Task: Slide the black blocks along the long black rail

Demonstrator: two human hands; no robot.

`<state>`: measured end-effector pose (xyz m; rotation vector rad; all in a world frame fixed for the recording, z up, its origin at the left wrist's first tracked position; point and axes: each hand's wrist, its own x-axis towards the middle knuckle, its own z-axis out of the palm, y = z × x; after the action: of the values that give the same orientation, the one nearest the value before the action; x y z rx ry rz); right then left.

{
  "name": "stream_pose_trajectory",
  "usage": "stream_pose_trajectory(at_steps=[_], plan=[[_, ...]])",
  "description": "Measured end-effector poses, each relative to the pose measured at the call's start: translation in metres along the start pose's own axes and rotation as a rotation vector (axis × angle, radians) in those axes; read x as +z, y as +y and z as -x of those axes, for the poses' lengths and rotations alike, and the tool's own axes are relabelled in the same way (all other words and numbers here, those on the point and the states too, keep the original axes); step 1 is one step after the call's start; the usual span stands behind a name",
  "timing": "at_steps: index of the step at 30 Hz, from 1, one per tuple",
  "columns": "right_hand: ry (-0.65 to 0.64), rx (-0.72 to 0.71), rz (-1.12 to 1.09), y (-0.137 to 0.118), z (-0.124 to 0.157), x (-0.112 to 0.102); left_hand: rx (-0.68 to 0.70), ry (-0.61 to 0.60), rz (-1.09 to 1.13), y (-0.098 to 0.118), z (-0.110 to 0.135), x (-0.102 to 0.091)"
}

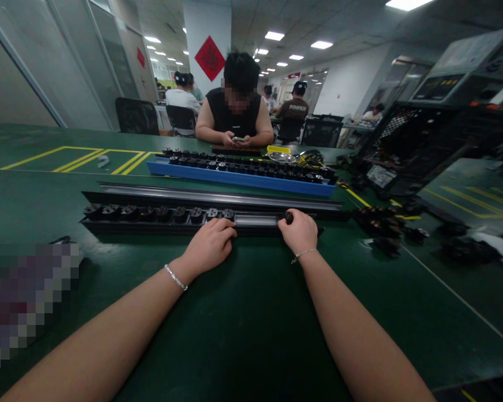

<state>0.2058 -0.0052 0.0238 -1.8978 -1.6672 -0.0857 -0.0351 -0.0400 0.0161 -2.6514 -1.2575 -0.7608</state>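
A long black channel lies across the green table in front of me. Several black round-topped socket modules sit in a row along its left and middle part, and its pale inner floor shows between my hands. My left hand is closed over the near wall, its fingertips by the rightmost module of the row. Near the channel's right end, my right hand pinches a small black module, partly hidden by the fingers. Directly behind lies a second black channel with a bare grey inside.
Farther back, a blue channel holds more black modules. Loose black parts lie in a pile at right, beside a black computer case. A person sits opposite with a phone. A blurred-out object is at left.
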Motion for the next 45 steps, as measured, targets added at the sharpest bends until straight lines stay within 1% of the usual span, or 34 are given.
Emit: stream_pose_trajectory(at_steps=[4,9,12,18,26,40,45], plan=[[-0.001,-0.020,0.022,0.003,0.001,-0.004,-0.001,-0.011,-0.008,0.000,0.000,-0.001],[0.015,-0.048,0.002,0.007,0.002,-0.002,-0.002,-0.007,0.004,0.001,0.000,-0.001],[0.029,-0.035,-0.003,0.009,0.002,0.000,-0.001,-0.006,0.004,0.001,0.000,-0.001],[0.011,-0.023,-0.005,0.007,-0.001,-0.001,-0.004,-0.018,-0.011,0.001,0.000,-0.002],[-0.016,0.038,0.029,0.006,-0.002,-0.004,0.006,-0.020,-0.029,-0.001,0.000,0.000],[0.022,0.076,0.059,0.024,-0.008,-0.003,0.002,-0.018,-0.019,0.000,0.000,0.000],[0.016,0.082,0.061,0.024,-0.008,-0.004,0.006,-0.022,-0.023,-0.001,0.000,0.000]])
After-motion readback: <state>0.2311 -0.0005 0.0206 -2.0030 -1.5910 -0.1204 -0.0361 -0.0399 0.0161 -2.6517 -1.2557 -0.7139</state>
